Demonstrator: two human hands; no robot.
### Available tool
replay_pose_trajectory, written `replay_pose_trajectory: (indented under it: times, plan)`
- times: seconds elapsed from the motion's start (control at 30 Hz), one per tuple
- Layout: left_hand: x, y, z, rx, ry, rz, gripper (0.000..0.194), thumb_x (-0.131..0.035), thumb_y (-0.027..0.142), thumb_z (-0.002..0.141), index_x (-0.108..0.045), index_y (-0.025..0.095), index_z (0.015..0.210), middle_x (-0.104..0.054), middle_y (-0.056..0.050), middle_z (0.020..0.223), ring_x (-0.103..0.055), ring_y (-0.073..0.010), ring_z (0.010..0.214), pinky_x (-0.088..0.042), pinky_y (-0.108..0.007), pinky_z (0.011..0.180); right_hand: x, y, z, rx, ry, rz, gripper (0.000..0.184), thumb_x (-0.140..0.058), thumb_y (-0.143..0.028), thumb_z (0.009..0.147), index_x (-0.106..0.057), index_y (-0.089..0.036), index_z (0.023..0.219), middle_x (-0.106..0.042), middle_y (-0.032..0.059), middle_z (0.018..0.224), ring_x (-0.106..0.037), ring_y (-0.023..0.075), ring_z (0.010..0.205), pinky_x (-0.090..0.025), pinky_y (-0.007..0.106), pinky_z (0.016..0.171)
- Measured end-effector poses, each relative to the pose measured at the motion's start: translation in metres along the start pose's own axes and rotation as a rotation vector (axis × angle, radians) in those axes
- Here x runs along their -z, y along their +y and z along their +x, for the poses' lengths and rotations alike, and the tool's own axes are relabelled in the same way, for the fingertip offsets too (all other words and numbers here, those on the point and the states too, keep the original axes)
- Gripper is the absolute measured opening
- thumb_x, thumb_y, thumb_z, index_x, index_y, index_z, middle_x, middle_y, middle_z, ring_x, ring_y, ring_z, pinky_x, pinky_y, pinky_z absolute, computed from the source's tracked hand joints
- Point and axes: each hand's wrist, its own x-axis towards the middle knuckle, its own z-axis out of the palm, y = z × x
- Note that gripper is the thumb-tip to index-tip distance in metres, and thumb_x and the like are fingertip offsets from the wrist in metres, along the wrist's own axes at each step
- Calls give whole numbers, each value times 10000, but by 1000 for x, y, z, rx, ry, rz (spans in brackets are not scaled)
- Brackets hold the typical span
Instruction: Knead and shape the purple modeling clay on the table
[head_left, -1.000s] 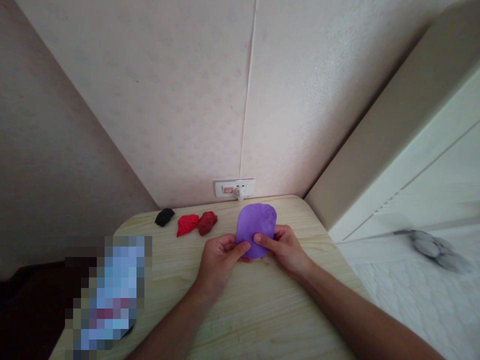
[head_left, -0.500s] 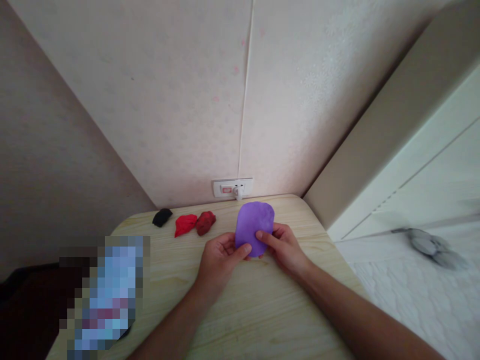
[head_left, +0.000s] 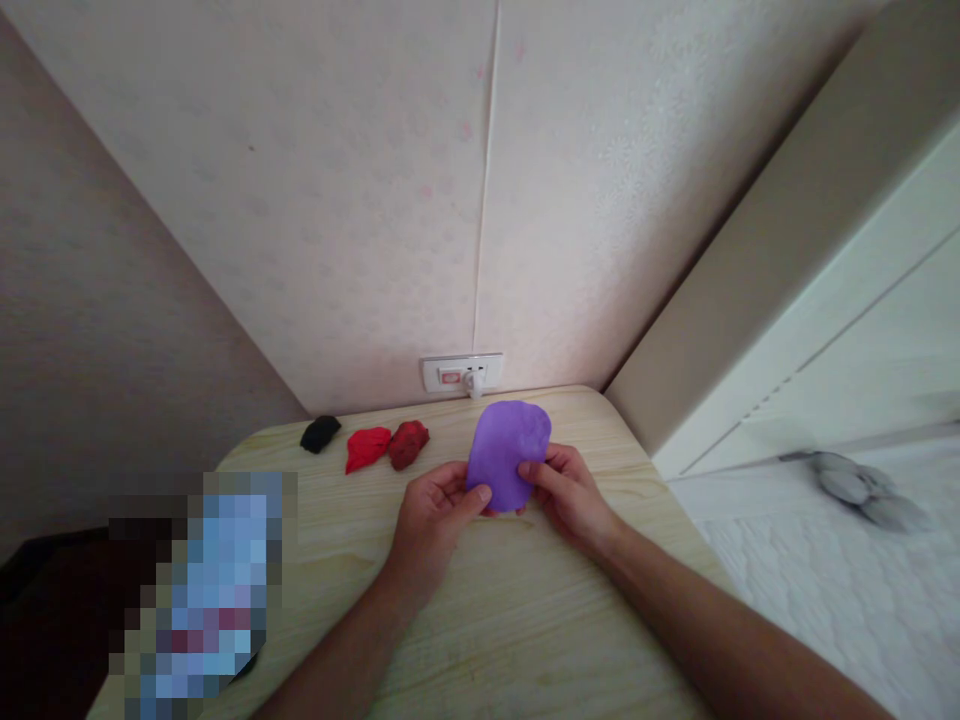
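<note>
A pale patterned wall and a light wood table, in soft, dim light.
In front of you, the wall (head_left: 337, 200) has faint flowers, with a thin white cord (head_left: 486, 150) running down it to a white socket (head_left: 463, 374) just above the back edge of the table (head_left: 450, 640), whose far corners are rounded; to your left, past a slanting corner line, the wall falls into greyer shade, above a very dark area low down; to your right stands a cream piece of furniture (head_left: 750, 260) with a long groove, and below it lies a white quilted cover (head_left: 817, 590).
</note>
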Motion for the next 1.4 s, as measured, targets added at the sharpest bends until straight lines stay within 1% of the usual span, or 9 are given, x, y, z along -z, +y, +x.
replay_pose_trajectory:
  times: [0.23, 0.4, 0.5, 0.63, 0.8, 0.9, 1.03, 1.13, 1.4]
  plan:
    - [-3, 4, -2, 1, 11, -65, 185, -781, 235, 747, -765, 122, 893, -790, -81, 824, -719, -188, 713, -585, -279, 660, 1, 0, 1, -1, 16, -12, 213, -794, -325, 779, -741, -137, 694, -690, 25, 591, -598, 123, 499, -504, 211, 484]
    - [-2, 3, -1, 18, 41, -41, 230, -835, 241, 720, -762, 117, 899, -798, -87, 831, -716, -160, 671, -587, -253, 654, 1, -1, 1, 0, 17, 6, 235, -814, -349, 774, -724, -136, 730, -702, 25, 628, -615, 125, 511, -526, 208, 463]
    - [-2, 1, 1, 27, 48, -24, 270, -846, 256, 723, -768, 113, 938, -803, -91, 840, -721, -147, 650, -588, -239, 656, -2, -3, 1, -4, 15, -11, 253, -874, -312, 711, -719, -148, 824, -728, 21, 702, -640, 134, 550, -548, 214, 466]
    - [-2, 0, 2, 42, 70, -35, 308, -858, 268, 714, -765, 107, 959, -808, -98, 849, -743, -167, 660, -609, -258, 670, -5, -6, 2, 3, 38, -27, 374, -937, -238, 605, -710, -164, 893, -745, 4, 749, -644, 125, 567, -556, 206, 488]
    - [-4, 5, 1, 57, 85, -92, 351, -874, 272, 688, -751, 95, 966, -809, -117, 866, -760, -203, 693, -630, -303, 687, -4, -5, 4, -4, 40, -39, 385, -931, -245, 623, -713, -165, 930, -760, 7, 771, -653, 113, 576, -551, 199, 527]
    - [-4, 5, 0, 59, 100, -107, 351, -876, 282, 682, -758, 91, 951, -809, -122, 862, -765, -218, 700, -638, -321, 692, -2, -4, 5, -3, 66, -58, 380, -937, -255, 611, -711, -169, 904, -757, 6, 759, -651, 122, 572, -550, 215, 524]
    - [-3, 2, 1, 58, 134, -90, 342, -883, 271, 678, -771, 101, 953, -810, -103, 833, -760, -198, 670, -644, -307, 688, -2, -4, 5, 16, 89, -77, 379, -942, -260, 596, -711, -173, 884, -748, -1, 743, -639, 125, 563, -548, 227, 523]
    - [-3, 1, 2, 60, 132, -103, 328, -883, 270, 683, -777, 108, 947, -811, -94, 827, -756, -184, 659, -646, -296, 688, -3, -5, 5, 19, 98, -83, 373, -940, -252, 598, -712, -172, 882, -745, -4, 745, -636, 122, 570, -549, 223, 529]
    - [-2, 2, 1, 48, 139, -114, 306, -880, 313, 689, -791, 110, 900, -806, -84, 804, -756, -198, 654, -652, -331, 712, -4, -7, 4, 9, 98, -93, 371, -938, -266, 605, -714, -162, 881, -750, 7, 751, -639, 125, 585, -547, 218, 532]
